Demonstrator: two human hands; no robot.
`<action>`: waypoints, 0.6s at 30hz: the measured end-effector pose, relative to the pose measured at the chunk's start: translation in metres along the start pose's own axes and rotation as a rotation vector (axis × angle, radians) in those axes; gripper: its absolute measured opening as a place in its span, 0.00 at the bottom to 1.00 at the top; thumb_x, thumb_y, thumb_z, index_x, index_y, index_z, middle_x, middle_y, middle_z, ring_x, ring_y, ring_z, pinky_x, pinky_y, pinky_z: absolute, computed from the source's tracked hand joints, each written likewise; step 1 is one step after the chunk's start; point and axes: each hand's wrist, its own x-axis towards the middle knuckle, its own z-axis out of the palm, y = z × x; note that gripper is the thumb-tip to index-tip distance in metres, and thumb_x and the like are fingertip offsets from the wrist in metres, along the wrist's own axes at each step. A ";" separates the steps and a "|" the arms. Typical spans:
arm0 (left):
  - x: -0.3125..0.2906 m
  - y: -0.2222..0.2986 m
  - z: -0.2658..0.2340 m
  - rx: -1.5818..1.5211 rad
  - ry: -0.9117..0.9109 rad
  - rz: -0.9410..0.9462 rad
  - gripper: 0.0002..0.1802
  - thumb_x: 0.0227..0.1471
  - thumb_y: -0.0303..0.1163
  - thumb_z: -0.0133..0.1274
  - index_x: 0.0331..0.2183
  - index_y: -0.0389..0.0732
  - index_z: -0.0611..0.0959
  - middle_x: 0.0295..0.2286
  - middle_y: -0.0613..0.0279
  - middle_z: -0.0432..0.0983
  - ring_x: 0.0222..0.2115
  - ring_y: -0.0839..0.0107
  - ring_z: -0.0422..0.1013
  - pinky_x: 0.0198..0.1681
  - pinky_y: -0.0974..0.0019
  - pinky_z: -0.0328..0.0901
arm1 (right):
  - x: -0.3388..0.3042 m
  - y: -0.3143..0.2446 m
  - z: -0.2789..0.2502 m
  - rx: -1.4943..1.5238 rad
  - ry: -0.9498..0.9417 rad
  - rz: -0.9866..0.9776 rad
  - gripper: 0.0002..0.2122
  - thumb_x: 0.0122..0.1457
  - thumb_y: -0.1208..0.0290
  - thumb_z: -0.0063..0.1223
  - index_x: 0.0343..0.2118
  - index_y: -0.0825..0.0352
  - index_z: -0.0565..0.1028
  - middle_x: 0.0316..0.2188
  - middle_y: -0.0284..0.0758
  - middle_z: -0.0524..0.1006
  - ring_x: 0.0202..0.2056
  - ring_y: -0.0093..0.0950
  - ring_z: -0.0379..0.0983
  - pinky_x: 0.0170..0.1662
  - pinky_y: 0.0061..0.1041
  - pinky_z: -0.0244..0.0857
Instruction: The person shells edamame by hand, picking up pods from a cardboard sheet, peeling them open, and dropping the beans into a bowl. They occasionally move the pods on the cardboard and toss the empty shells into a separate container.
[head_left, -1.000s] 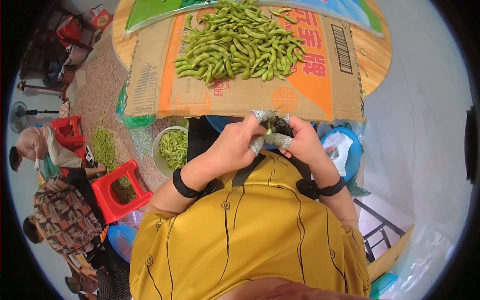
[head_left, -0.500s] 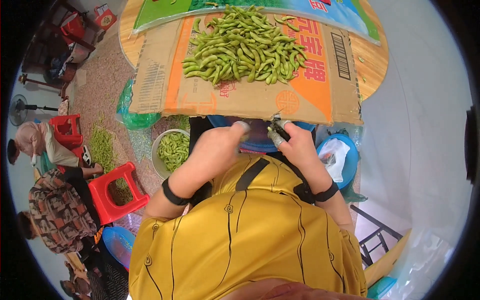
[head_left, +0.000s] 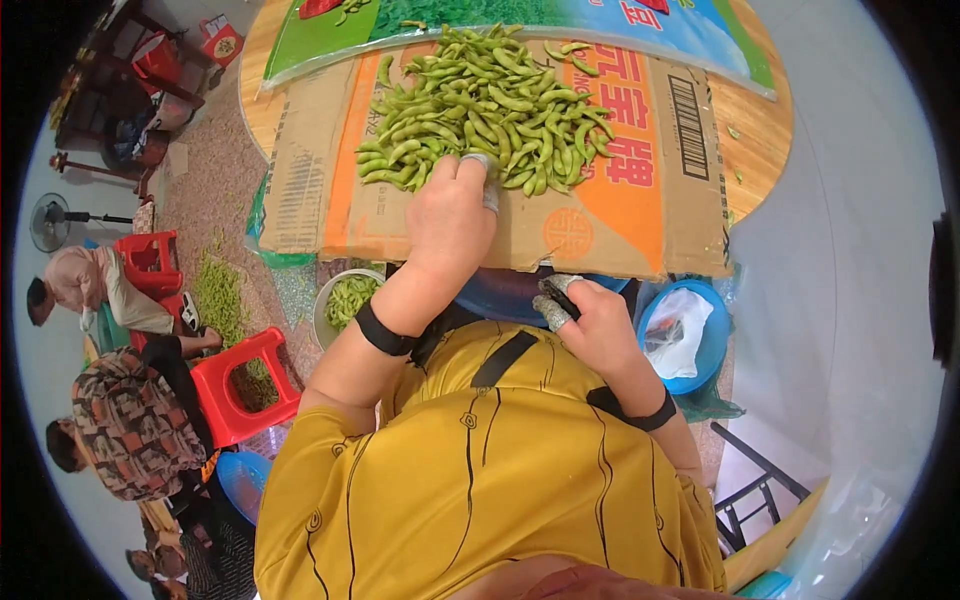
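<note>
A heap of green edamame pods [head_left: 500, 105] lies on a flattened cardboard sheet [head_left: 350, 225] in front of me. My left hand [head_left: 455, 215] reaches over the sheet to the heap's near edge. Its fingers are curled together among the pods; whatever they pinch is hidden. Grey wrapping covers its thumb and a fingertip. Just below the cardboard's near edge, my right hand [head_left: 592, 318] is closed around a small black tool [head_left: 567, 303], mostly covered by the fingers. Its thumb and a finger wear grey wrapping too. Beneath it, a blue basin [head_left: 500, 295] shows partly over my lap.
A pale bucket of pods [head_left: 352, 300] stands left of my knees. On the right is a blue basin with a white bag [head_left: 685, 335]. Red stools [head_left: 245, 385] and seated people [head_left: 135, 425] are at left. A wooden table [head_left: 765, 150] supports the cardboard.
My left hand has moved up and forward from beside my right hand to the pods' near edge. My right hand stays below the cardboard, keeping the black tool.
</note>
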 end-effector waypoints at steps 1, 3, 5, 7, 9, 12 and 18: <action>0.000 0.000 0.001 -0.001 -0.009 0.007 0.12 0.39 0.24 0.55 0.33 0.39 0.77 0.27 0.54 0.70 0.27 0.51 0.69 0.29 0.56 0.65 | 0.000 -0.002 -0.002 0.004 0.005 0.010 0.12 0.50 0.68 0.56 0.35 0.69 0.73 0.28 0.45 0.74 0.32 0.45 0.72 0.35 0.36 0.66; -0.005 -0.002 -0.001 -0.123 0.000 0.057 0.09 0.39 0.25 0.55 0.29 0.39 0.77 0.26 0.53 0.69 0.27 0.52 0.70 0.27 0.54 0.66 | 0.000 -0.009 -0.005 0.183 0.052 0.014 0.12 0.50 0.68 0.56 0.34 0.69 0.73 0.27 0.45 0.74 0.31 0.44 0.72 0.34 0.35 0.66; -0.010 -0.003 -0.001 -0.118 0.019 0.062 0.11 0.39 0.25 0.55 0.31 0.40 0.77 0.27 0.54 0.69 0.27 0.53 0.70 0.28 0.56 0.65 | 0.003 -0.010 -0.005 0.234 0.061 0.036 0.11 0.49 0.68 0.57 0.34 0.69 0.73 0.27 0.45 0.74 0.31 0.44 0.72 0.33 0.35 0.66; -0.011 -0.004 0.002 -0.110 0.047 0.061 0.13 0.40 0.25 0.56 0.33 0.40 0.77 0.28 0.55 0.70 0.27 0.53 0.69 0.29 0.57 0.65 | 0.008 -0.011 -0.004 0.284 0.063 0.049 0.11 0.49 0.69 0.57 0.33 0.69 0.74 0.27 0.45 0.74 0.30 0.44 0.72 0.33 0.34 0.66; -0.008 0.001 0.008 -0.088 -0.004 -0.010 0.11 0.40 0.27 0.57 0.32 0.41 0.78 0.27 0.55 0.70 0.27 0.54 0.70 0.29 0.57 0.65 | 0.013 -0.013 -0.001 0.235 0.060 0.025 0.10 0.49 0.69 0.57 0.32 0.69 0.74 0.27 0.45 0.74 0.30 0.44 0.72 0.33 0.34 0.66; -0.002 0.001 0.015 -0.047 0.001 0.037 0.10 0.41 0.28 0.58 0.31 0.42 0.79 0.26 0.54 0.70 0.26 0.54 0.69 0.28 0.57 0.65 | 0.015 -0.015 0.002 0.255 0.024 0.023 0.10 0.49 0.69 0.57 0.32 0.69 0.74 0.27 0.45 0.74 0.29 0.44 0.72 0.32 0.33 0.66; -0.015 -0.002 0.006 -0.355 -0.030 0.059 0.11 0.43 0.23 0.55 0.34 0.40 0.78 0.25 0.58 0.73 0.23 0.62 0.71 0.26 0.64 0.66 | 0.013 -0.012 0.004 0.399 0.073 0.033 0.09 0.53 0.70 0.55 0.33 0.70 0.73 0.24 0.39 0.74 0.23 0.31 0.71 0.28 0.27 0.65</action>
